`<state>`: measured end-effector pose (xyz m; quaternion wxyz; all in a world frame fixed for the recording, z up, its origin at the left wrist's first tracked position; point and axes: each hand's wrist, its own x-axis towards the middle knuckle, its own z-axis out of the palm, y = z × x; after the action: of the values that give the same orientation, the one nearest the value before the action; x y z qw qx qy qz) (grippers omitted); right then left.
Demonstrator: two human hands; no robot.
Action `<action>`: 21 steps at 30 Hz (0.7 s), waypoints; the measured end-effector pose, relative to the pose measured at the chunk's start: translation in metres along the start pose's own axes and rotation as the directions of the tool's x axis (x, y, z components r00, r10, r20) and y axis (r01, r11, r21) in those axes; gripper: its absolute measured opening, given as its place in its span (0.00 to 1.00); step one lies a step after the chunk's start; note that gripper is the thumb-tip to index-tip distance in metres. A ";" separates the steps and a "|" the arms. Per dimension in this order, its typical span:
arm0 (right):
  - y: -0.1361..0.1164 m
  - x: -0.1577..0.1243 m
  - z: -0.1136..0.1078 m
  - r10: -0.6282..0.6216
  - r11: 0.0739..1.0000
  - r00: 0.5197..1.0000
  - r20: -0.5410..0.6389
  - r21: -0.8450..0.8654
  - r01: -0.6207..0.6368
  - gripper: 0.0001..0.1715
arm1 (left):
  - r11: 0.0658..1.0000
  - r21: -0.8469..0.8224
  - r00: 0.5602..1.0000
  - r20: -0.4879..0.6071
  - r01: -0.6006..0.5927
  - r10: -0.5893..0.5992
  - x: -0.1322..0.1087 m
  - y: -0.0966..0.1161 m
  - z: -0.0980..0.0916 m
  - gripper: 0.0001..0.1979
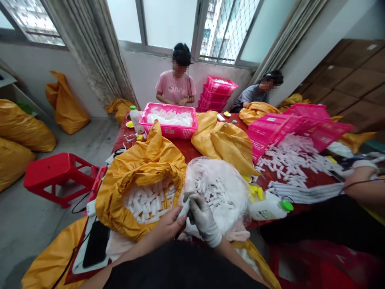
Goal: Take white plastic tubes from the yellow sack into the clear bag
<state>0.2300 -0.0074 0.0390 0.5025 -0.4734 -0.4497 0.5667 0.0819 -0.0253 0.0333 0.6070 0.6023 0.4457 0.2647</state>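
Sacks [67, 106], crates [177, 131], seemingly cartons [357, 82] suggest a workshop

I see two bare forearms [142, 247] angled inward, the bare left hand [172, 224] and white-gloved right hand [205, 220] together, fingers [196, 200] curled.

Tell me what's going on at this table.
The bare left hand holds a small white piece, with the gloved right hand close against it. Just beyond them, an open yellow sack and a clear plastic bag hold more white pieces. Across the table, a person in a pink shirt is behind a pink basket.
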 end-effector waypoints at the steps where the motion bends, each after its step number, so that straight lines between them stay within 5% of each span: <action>1: -0.003 -0.004 -0.001 -0.026 0.999 0.999 -0.018 0.038 0.027 0.17 | 1.000 0.012 1.000 0.001 -0.015 0.015 -0.002 0.002 0.000 0.23; 4: -0.010 -0.013 -0.002 -0.107 0.987 0.986 -0.130 0.110 0.121 0.13 | 0.994 0.095 0.999 0.017 -0.050 0.049 -0.007 0.004 -0.001 0.23; 7: -0.012 -0.016 0.000 -0.038 0.992 0.995 -0.097 0.118 0.049 0.15 | 0.994 0.100 0.998 -0.026 -0.047 0.049 -0.013 0.005 -0.002 0.24; 9: -0.009 -0.017 0.002 0.044 0.988 0.995 -0.086 0.154 -0.031 0.17 | 0.999 -0.012 0.999 -0.012 -0.031 0.030 -0.016 0.005 -0.001 0.25; 13: 0.002 -0.023 0.005 0.087 0.949 0.979 -0.186 0.313 -0.025 0.20 | 0.908 -0.411 0.972 0.232 0.078 0.021 -0.017 0.003 0.005 0.29; 15: 0.011 -0.028 0.008 0.086 0.954 0.978 -0.190 0.300 -0.026 0.17 | 0.873 -0.478 0.966 0.257 0.100 0.030 -0.016 0.000 0.011 0.28; 19: 0.042 -0.042 0.008 0.113 0.957 0.987 -0.111 0.281 -0.078 0.17 | 0.897 -0.436 0.987 0.159 0.074 -0.004 -0.009 -0.014 0.025 0.28; 21: 0.060 -0.052 -0.007 0.155 0.963 0.972 -0.174 0.247 -0.109 0.18 | 0.959 -0.277 0.971 0.237 0.055 0.012 -0.004 -0.025 0.028 0.27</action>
<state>0.2303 -0.0643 -0.0170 0.5572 -0.4918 -0.2959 0.6001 0.0992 -0.0462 0.0065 0.7380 0.5323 0.3347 0.2450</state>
